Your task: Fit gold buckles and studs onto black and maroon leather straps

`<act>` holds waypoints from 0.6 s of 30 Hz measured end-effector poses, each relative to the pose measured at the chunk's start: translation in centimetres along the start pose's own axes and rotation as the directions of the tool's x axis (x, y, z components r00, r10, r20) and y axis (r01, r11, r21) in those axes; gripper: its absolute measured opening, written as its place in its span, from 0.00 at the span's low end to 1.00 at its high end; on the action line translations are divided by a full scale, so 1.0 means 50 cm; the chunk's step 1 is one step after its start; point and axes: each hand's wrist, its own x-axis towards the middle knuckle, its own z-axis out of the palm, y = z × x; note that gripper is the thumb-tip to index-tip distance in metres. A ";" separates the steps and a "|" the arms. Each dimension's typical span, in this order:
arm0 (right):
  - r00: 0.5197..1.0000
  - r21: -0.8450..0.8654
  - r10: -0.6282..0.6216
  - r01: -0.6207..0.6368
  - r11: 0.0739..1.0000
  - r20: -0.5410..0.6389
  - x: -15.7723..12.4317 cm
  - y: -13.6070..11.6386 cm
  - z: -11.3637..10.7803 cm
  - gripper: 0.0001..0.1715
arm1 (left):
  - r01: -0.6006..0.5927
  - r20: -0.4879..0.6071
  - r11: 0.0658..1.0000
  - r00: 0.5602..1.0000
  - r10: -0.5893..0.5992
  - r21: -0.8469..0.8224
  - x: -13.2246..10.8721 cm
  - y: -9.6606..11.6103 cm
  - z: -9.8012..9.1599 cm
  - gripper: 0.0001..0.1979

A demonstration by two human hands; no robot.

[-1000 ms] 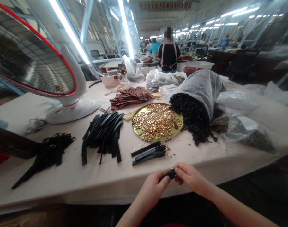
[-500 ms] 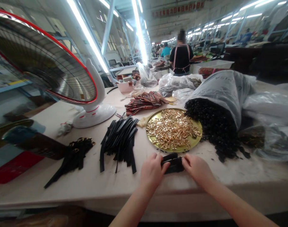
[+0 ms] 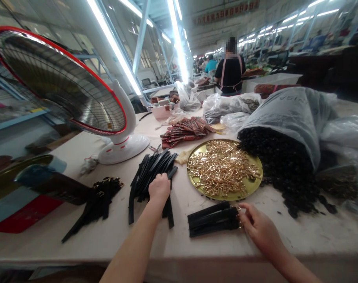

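Note:
My left hand (image 3: 159, 188) reaches into a heap of plain black straps (image 3: 151, 177) at the table's middle, its fingers curled down onto them. My right hand (image 3: 257, 226) rests at the right end of a small stack of finished black straps (image 3: 212, 218) near the front edge, fingertips pinched at their metal ends. Behind that stack sits a round gold tray (image 3: 224, 169) full of small gold buckles.
A white and red fan (image 3: 79, 106) stands at the left. Dark straps with buckles (image 3: 99, 196) lie left of the heap. A grey bag (image 3: 287, 118) spills small black parts at the right. Brown leather pieces (image 3: 186, 129) and plastic bags lie behind. A person in black stands far back.
Both hands were together on one strap at the front edge. That strap now lies on the small stack; my left hand has gone left to the black strap heap.

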 end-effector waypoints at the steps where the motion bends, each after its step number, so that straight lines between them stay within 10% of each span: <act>1: 1.000 0.002 -0.010 0.010 1.000 -0.004 0.000 -0.001 -0.001 0.17 | 0.007 -0.002 1.000 1.000 -0.007 -0.001 -0.001 -0.002 0.004 0.15; 12: 0.985 0.269 -0.029 0.074 0.960 -0.169 -0.004 -0.009 -0.019 0.18 | -0.148 -0.110 0.959 0.986 0.125 -0.241 -0.088 0.054 -0.072 0.05; 18: 0.999 0.597 -0.037 0.047 0.801 -0.029 -0.060 -0.096 -0.089 0.25 | -0.080 0.071 0.667 0.978 0.197 -0.741 -0.243 0.169 -0.097 0.13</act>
